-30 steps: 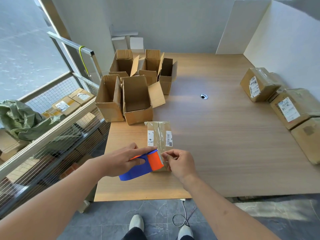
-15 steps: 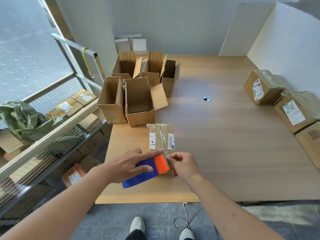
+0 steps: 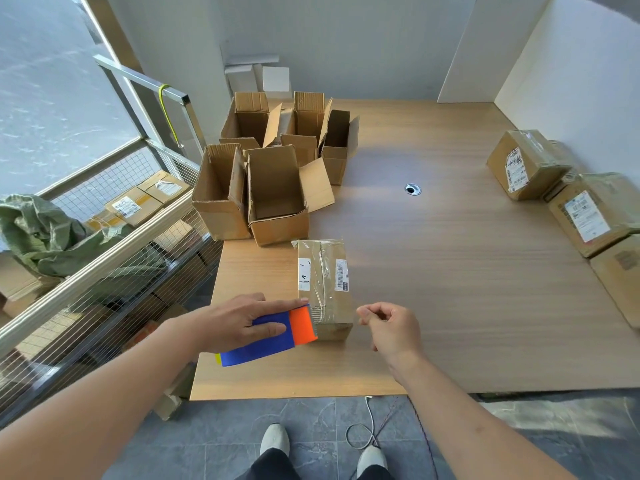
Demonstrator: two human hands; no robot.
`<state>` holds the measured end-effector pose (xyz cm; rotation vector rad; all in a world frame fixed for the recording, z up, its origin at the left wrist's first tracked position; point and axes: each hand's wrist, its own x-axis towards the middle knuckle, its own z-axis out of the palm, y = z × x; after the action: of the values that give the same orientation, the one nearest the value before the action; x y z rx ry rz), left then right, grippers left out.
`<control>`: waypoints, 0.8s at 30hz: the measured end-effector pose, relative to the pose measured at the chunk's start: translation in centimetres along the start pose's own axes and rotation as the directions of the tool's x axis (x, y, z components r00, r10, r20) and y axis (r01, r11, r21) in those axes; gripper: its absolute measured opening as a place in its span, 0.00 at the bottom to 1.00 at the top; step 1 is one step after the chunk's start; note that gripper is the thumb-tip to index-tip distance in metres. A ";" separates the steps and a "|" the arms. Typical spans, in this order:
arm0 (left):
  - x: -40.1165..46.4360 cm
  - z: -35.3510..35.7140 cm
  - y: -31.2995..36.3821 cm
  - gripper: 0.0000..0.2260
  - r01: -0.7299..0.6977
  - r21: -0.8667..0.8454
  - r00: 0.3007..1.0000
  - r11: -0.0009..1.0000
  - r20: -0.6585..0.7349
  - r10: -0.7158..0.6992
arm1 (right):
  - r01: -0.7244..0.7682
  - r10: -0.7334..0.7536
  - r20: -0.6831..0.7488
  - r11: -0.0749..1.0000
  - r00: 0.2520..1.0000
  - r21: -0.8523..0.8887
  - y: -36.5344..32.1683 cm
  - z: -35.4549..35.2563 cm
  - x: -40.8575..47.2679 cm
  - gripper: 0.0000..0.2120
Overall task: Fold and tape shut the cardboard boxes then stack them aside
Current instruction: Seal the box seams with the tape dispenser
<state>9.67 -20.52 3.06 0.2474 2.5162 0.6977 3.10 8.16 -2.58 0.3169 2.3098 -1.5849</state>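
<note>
Nearest the viewer, the left hand [image 3: 239, 325] holds a blue-and-orange tape dispenser [image 3: 268, 334], fingers wrapped over its body, with the orange cutter end set against the near left corner of the closed cardboard box [image 3: 323, 289]. The right hand [image 3: 389, 327] hovers just beside the near right corner of that box, loosely curled, holding nothing and apart from the cardboard.

The step in hand appears to be finishing the tape strip at the near end of the box. To do it well, the dispenser should be pressed down over the edge and twisted so that the toothed blade severs the tape cleanly, while the free hand steadies the box and then smooths the loose tail flat against the end face.

The box lies on the bench [image 3: 450, 271] close to its near left edge. Its long axis runs away from the viewer, with the tape strip along the centre seam on that axis; the labels on top sit either side of the strip.

Beyond it stand the open boxes [image 3: 277, 195], flaps up, awaiting folding. Sealed, labelled boxes [image 3: 568, 199] lie at the far right side of the bench.
</note>
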 end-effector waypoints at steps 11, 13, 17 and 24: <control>0.9 0.5 -1.9 0.22 0.056 0.033 0.997 0.998 0.042 -0.058 | -0.073 0.073 -0.032 0.997 0.997 0.003 2.0 0.8 0.9 0.08; 1.3 0.7 -2.2 0.22 0.071 0.041 0.996 0.997 0.056 -0.073 | -0.095 0.095 -0.028 0.995 0.995 -0.001 2.5 1.2 1.3 0.09; 2.1 0.5 -2.5 0.22 0.091 0.056 0.993 0.994 0.073 -0.095 | -0.112 0.112 -0.006 0.994 0.994 0.003 3.3 1.8 1.9 0.09; 3.0 0.0 -2.9 0.21 0.093 0.064 0.989 0.994 0.110 -0.100 | -0.093 0.094 0.066 0.996 0.993 -0.019 4.8 2.5 2.7 0.04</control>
<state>7.07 -22.06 0.26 0.1788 2.4251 0.5570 2.67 7.59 -8.63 0.3570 2.2224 -1.5087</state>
